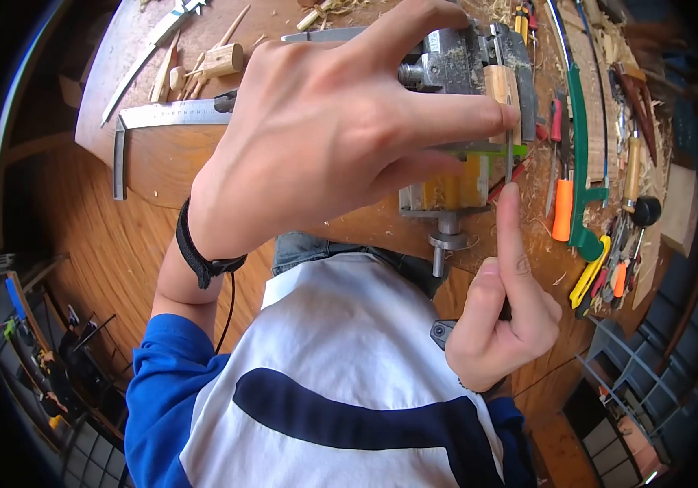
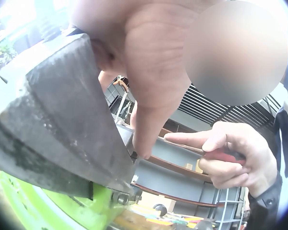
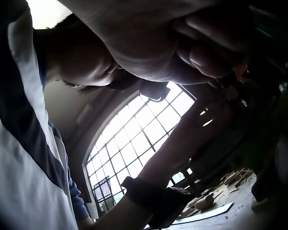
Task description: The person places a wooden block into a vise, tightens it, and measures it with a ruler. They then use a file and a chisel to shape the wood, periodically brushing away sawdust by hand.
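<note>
A pale wood piece [image 1: 499, 83] is clamped in the grey bench vise [image 1: 448, 69], with shavings on the metal. Across the vise reaches my left hand [image 1: 325, 122], one straight finger pressing at a thin metal file [image 1: 509, 163] beside the wood. My right hand [image 1: 512, 325] grips the file's red handle [image 2: 223, 155], its index finger stretched along the shank; the palm hides most of the handle in the head view. The left wrist view has the vise's grey side up close, with my left fingers pointing down past it. In the right wrist view my right palm is dark.
A steel square [image 1: 174, 114] and a wooden mallet-like piece [image 1: 220, 61] lie on the bench left of the vise. To the right are a green-handled saw [image 1: 581, 163], an orange-handled tool [image 1: 562, 210], a yellow cutter [image 1: 589, 272] and wood shavings.
</note>
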